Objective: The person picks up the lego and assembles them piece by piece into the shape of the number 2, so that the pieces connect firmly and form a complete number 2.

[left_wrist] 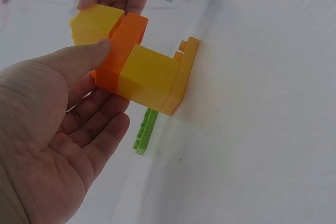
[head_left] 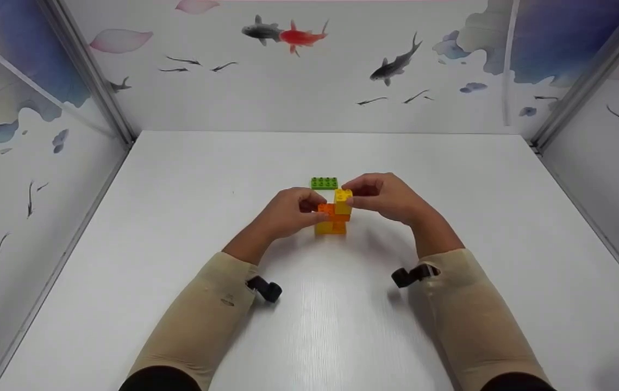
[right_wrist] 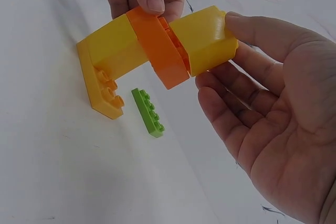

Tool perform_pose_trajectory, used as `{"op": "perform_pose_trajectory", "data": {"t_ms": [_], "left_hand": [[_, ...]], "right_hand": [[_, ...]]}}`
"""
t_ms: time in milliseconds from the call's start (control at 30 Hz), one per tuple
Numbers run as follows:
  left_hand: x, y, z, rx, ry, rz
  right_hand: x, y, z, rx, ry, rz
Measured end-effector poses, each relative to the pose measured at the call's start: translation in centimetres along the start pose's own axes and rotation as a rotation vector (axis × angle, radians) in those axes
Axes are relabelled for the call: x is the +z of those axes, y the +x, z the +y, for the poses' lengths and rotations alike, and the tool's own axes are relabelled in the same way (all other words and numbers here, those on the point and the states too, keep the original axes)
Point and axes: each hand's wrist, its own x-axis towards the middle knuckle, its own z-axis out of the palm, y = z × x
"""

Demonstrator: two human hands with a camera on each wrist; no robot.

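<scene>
My left hand [head_left: 287,213] holds a small brick stack by its orange brick [right_wrist: 157,48], thumb on the near side. Under the orange brick sits a yellow brick [left_wrist: 149,74], on one end of a light orange flat brick [right_wrist: 89,80] at the bottom. My right hand [head_left: 388,196] pinches another yellow brick [head_left: 343,201] between thumb and fingers, at one end of the orange brick's top. In the right wrist view this upper brick stands slightly tilted, with a narrow gap showing orange studs beneath it.
A flat green brick [head_left: 324,183] with studs up lies on the white table [head_left: 206,336] just behind the stack. Patterned panels with painted fish [head_left: 302,37] stand at the back and both sides. Each wrist wears a small black camera [head_left: 266,289].
</scene>
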Motion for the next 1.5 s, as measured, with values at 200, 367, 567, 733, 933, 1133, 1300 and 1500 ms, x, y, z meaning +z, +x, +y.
{"op": "perform_pose_trajectory", "data": {"t_ms": [200, 367, 567, 733, 933, 1133, 1300, 1500], "left_hand": [[0.06, 0.18, 0.07, -0.043, -0.010, -0.004], [0.10, 0.27, 0.15, -0.063, -0.016, -0.007], [0.06, 0.27, 0.25, -0.069, -0.008, -0.008], [-0.01, 0.21, 0.30, -0.061, -0.014, -0.014], [-0.07, 0.11, 0.37, -0.045, -0.024, -0.013], [-0.06, 0.22, 0.26, -0.059, -0.032, -0.009], [-0.05, 0.32, 0.25, -0.080, -0.042, -0.019], [-0.10, 0.36, 0.33, -0.091, -0.024, -0.018]], "right_hand": [[-0.09, 0.09, 0.05, 0.013, -0.028, 0.000], [-0.15, 0.11, 0.11, 0.010, -0.038, -0.001], [-0.14, 0.01, 0.00, 0.000, -0.035, -0.004], [-0.08, -0.12, -0.01, -0.024, -0.026, -0.011], [-0.06, -0.24, -0.40, -0.020, -0.063, -0.019], [-0.08, -0.03, -0.50, 0.030, -0.093, -0.014], [-0.11, 0.04, -0.41, 0.047, -0.093, -0.022], [-0.15, 0.06, -0.35, 0.025, -0.092, -0.028]]}}
